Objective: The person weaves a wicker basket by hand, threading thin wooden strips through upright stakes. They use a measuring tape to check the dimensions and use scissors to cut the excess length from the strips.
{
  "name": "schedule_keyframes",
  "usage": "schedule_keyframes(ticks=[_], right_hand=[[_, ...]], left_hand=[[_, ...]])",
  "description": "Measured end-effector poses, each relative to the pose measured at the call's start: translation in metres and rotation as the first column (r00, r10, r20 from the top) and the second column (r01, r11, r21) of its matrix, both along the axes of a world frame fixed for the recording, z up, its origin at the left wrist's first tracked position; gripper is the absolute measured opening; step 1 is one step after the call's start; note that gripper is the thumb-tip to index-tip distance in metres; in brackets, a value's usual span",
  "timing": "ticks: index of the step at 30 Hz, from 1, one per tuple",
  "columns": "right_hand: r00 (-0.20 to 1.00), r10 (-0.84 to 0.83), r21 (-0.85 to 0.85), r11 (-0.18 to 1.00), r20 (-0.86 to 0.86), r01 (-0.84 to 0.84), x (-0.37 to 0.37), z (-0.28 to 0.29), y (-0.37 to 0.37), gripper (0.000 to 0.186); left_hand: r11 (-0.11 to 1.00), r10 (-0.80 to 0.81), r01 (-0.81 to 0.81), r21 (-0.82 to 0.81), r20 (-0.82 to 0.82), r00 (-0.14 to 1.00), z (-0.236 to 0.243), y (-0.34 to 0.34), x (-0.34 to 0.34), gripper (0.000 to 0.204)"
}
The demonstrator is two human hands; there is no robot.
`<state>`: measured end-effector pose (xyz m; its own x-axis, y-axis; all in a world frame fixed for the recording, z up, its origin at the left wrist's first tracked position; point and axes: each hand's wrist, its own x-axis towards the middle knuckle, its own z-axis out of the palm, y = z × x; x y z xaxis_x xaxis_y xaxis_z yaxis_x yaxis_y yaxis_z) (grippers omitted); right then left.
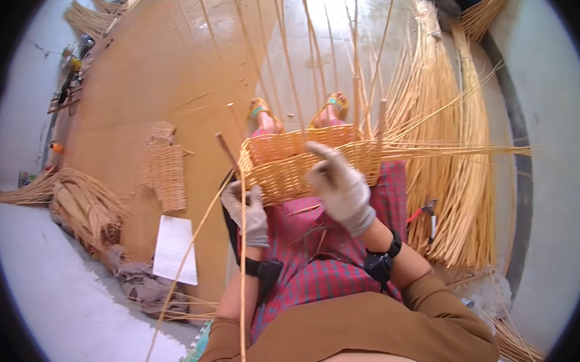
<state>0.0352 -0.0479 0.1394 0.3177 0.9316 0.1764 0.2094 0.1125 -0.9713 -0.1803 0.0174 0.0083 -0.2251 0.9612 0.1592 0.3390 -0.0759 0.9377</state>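
Note:
A rectangular wicker basket (280, 177), woven from golden cane, rests across my lap with tall stakes rising from its far side. My left hand (246, 211), in a pale glove, is closed at its near left corner, fingers curled against the weave. Two long cane strands (241, 277) run from that corner down past my left forearm. My right hand (343, 193), gloved too, is over the near wall. Its index finger stretches toward the basket's inside and no strand shows in it. The tips of the left fingers are partly hidden.
Long bundles of cane (463, 183) lie on the right, with red-handled pruning shears (423, 216) on them. To the left are a woven panel (166, 174), a white board (175, 250) and a bundle of brown strands (88, 206). Loose cane ends stick out rightward from the basket.

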Motion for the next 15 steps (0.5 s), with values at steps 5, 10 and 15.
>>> schedule_keyframes(ticks=[5, 10, 15], right_hand=[[0.582, 0.603, 0.086, 0.650, 0.545, -0.755, -0.081, 0.000, -0.001, 0.028], [0.950, -0.075, -0.020, 0.997, -0.303, 0.072, 0.007, -0.082, 0.028, 0.010], [0.817, -0.203, -0.242, 0.967, -0.539, 0.080, 0.011, -0.089, 0.037, 0.023]], left_hand=[[0.845, -0.476, 0.488, -0.217, 0.108, 0.873, 0.039, 0.070, -0.039, 0.035], [0.813, -0.543, 0.541, -0.216, 0.056, 0.838, 0.020, 0.080, -0.052, 0.037], [0.966, -0.257, 0.257, 0.006, 0.037, 0.966, 0.021, 0.034, -0.027, 0.030]])
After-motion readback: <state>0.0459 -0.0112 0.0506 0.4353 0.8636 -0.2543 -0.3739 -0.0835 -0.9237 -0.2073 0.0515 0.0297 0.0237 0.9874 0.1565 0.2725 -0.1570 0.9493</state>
